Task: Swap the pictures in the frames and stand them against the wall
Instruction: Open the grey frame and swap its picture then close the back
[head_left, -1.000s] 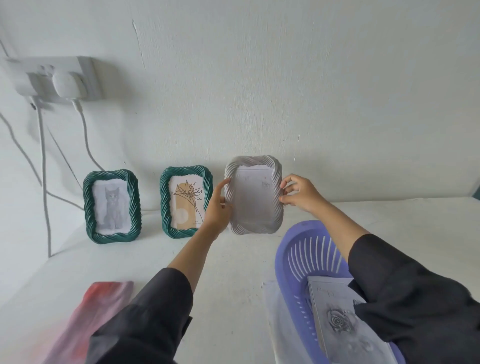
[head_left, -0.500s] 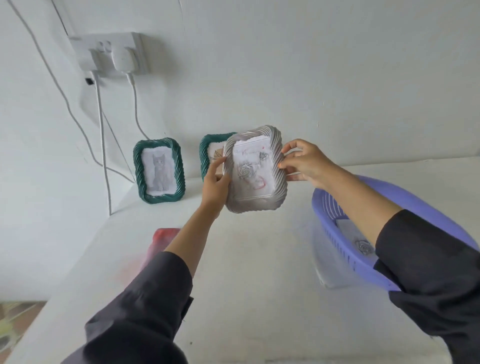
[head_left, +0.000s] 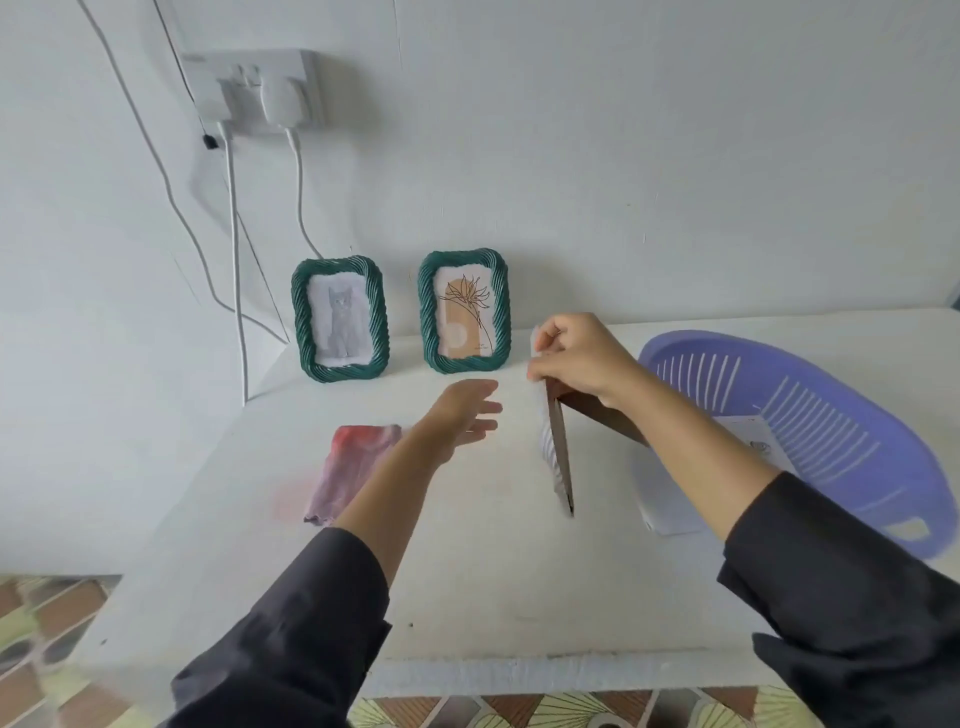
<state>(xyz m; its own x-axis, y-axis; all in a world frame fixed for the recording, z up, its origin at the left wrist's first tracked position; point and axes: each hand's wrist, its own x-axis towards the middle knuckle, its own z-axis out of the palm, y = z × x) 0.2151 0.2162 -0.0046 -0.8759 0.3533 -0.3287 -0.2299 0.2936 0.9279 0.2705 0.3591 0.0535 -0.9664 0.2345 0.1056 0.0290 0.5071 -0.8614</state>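
overall, a white wall (head_left: 623, 156) fills the upper half of the view, and a white table (head_left: 467, 571) butts against it. at the right of the table sits a purple slotted basket (head_left: 831, 431), with a printed sheet (head_left: 753, 436) inside it and a second white sheet (head_left: 670, 499) lying partly under its near-left edge. two green rope-pattern frames stand upright at the back of the table against the wall, side by side but apart: the left green frame (head_left: 340, 317) shows a grey cat, and the right green frame (head_left: 464, 312) shows a line-drawn flower on tan shapes. a pink-and-red cloth (head_left: 353, 467) lies flat on the table, in front of the left green frame.

the white frame (head_left: 553, 457) is off the wall, between the right green frame and the basket. it is seen edge-on, ribbed face turned left and brown back (head_left: 565, 467) turned right. a brown stand flap (head_left: 597, 410) projects from the back toward the basket. whether its lower corner touches the table cannot be determined.

right hand (head_left: 576, 358): grip clamped on the top edge of the white frame, fingers curled.

left hand (head_left: 462, 415): hovers above the table, left of the white frame and clear of it. grip apart, fingers straight, holding nothing.

a double socket (head_left: 260, 85) with two plugs is fixed high on the wall at left, and white cables (head_left: 236, 260) hang from it toward the table's back-left corner.
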